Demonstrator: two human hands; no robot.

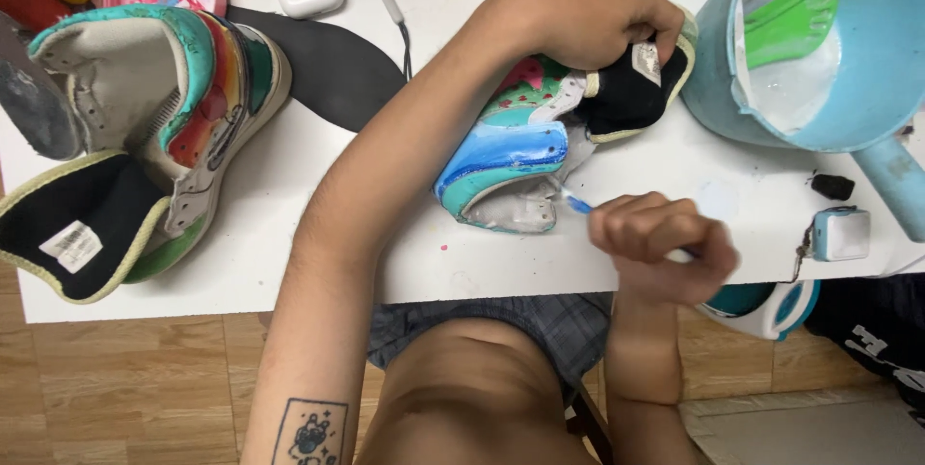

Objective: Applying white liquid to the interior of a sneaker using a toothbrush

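While the left hand (588, 14) clamps the painted shoe (540, 142) by its collar, steadying it on the table (318, 195), the right hand (665, 245) pinches a brush (578, 203) against its toe.

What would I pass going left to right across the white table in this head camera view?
Painted high-top shoe → black insole → the painted shoe gripped by the left hand → right hand with a small brush → light blue bucket → small white and blue box.

Bright, even light from above; soft shadows, mild glare on the white table (289, 186), slight blur throughout.
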